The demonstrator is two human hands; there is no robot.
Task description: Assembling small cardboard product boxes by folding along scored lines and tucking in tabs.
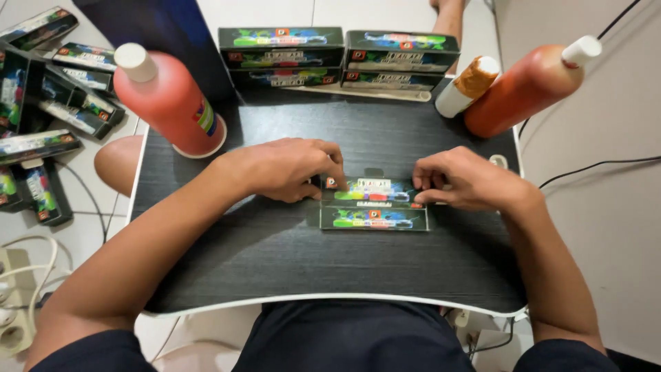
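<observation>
head view: left hand point(286, 169) and right hand point(463, 180) are pinching one small carton point(372, 204) by its ends; four stacked cartons point(337, 58) and three bottles point(169, 100) are standing behind.

Both arms come in from the near edge and reach toward the middle. The left hand point(286, 169) is on the left, palm down, with its fingers curled and bent in, the fingertips pointing right. The right hand point(463, 180) is on the right, also palm down, fingers curled and pointing left. The two hands are near each other but do not touch. Both forearms are bare, with dark short sleeves near the shoulders.
</observation>
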